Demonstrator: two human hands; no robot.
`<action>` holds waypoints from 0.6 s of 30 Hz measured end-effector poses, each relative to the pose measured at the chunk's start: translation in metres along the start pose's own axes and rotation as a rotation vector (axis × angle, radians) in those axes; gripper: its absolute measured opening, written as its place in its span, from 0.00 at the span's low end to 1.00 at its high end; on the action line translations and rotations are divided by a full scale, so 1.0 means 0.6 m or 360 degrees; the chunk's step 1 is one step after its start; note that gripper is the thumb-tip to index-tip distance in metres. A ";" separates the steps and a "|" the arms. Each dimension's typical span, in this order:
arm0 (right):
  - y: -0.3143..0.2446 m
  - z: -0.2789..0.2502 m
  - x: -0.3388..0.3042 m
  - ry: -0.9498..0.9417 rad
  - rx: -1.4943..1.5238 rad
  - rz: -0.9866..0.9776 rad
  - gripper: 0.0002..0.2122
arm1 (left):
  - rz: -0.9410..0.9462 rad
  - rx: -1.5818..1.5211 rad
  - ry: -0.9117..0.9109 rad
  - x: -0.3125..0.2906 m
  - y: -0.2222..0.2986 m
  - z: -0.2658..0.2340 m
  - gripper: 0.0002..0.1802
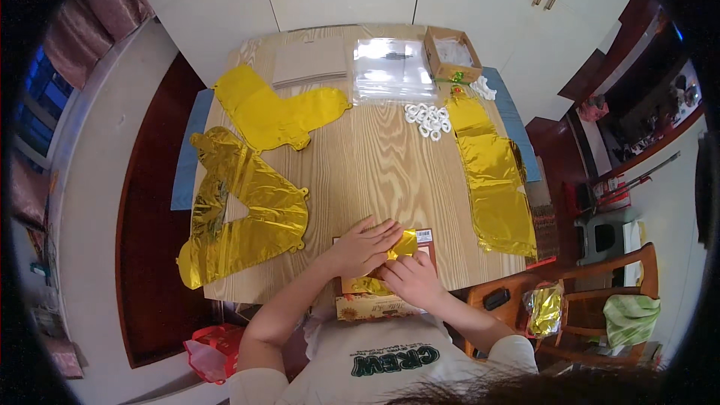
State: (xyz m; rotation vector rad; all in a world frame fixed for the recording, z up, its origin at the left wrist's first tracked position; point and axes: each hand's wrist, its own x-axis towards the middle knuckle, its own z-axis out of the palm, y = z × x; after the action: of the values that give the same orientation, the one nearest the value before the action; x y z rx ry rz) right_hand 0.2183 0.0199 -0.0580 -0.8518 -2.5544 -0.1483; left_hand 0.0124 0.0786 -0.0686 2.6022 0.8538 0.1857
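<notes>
My left hand [363,247] lies with fingers stretched out over a small folded piece of gold foil [406,243], pressing it down. My right hand [415,277] has its fingers curled in at the foil's near side, closed on its edge. Under both hands is a flat printed box [361,307] in brown and cream, at the table's near edge; the hands cover much of it. To the left lie a flat gold foil balloon [281,109] and, nearer, a gold foil balloon shaped like a letter with a hole [270,229]. Another long gold foil balloon [491,172] stretches along the right.
On the wooden table [360,165], clear plastic bags [394,67] and a grey board [307,60] lie at the back. A small cardboard box [452,56] stands back right, near several white rings [427,120]. A wooden chair [600,285] holds a wrapped gold packet [545,309].
</notes>
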 end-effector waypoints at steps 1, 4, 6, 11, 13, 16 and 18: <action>0.000 0.000 -0.001 0.0004 -0.0027 -0.0020 0.11 | -0.0003 0.0004 -0.0003 0.000 0.000 0.001 0.33; -0.002 -0.006 0.001 0.0000 -0.0049 -0.0073 0.11 | -0.0005 -0.0005 -0.0012 0.001 -0.001 0.004 0.33; -0.001 -0.005 -0.001 -0.0017 0.0012 -0.0090 0.11 | -0.0006 -0.0024 0.0006 0.001 0.000 0.004 0.33; -0.007 0.000 -0.022 -0.0123 0.0132 -0.0049 0.14 | 0.0021 0.0079 0.0046 0.001 0.000 0.008 0.33; -0.015 -0.008 -0.027 -0.0110 0.0237 0.0024 0.17 | 0.0037 0.0121 0.0068 0.002 0.003 0.006 0.33; -0.024 -0.051 -0.029 -0.0287 0.0383 0.0020 0.24 | 0.0071 0.0183 0.0124 0.001 0.004 0.008 0.33; -0.023 -0.054 -0.045 -0.0378 0.0365 -0.0010 0.26 | 0.0075 0.0233 0.0173 0.000 0.006 0.011 0.32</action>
State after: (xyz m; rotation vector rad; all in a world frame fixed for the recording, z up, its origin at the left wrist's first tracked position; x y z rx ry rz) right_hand 0.2414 -0.0138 -0.0400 -0.8137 -2.7238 0.2542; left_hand 0.0162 0.0740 -0.0731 2.7717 0.8738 0.2905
